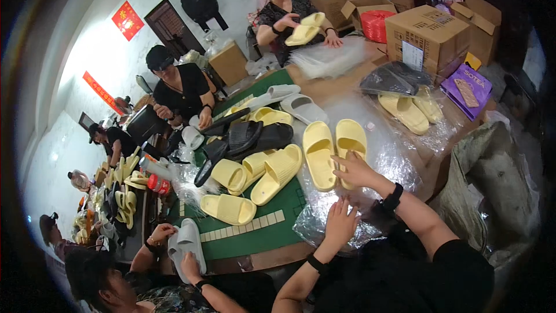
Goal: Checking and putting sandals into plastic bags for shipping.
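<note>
A pair of pale yellow slippers [318, 153] lies side by side on clear plastic bags [394, 165] in front of me. Across the heel end of the right-hand slipper [351, 132] rests my right hand [357, 170], its fingers stretched out and apart, partly covering it. My left hand [340, 224] is open over the near edge of the crinkled plastic, fingers spread, just below the slippers. To the left sits a heap of loose yellow slippers [278, 175], with black slippers [246, 138] and grey slippers [304, 107] behind.
At lower left a co-worker handles grey slippers [188, 243]; across the table another holds yellow slippers [302, 30]. Bagged slippers [403, 110], a cardboard box [427, 37] and a purple bag [454, 90] stand at far right. A woven sack [492, 174] is beside my right arm.
</note>
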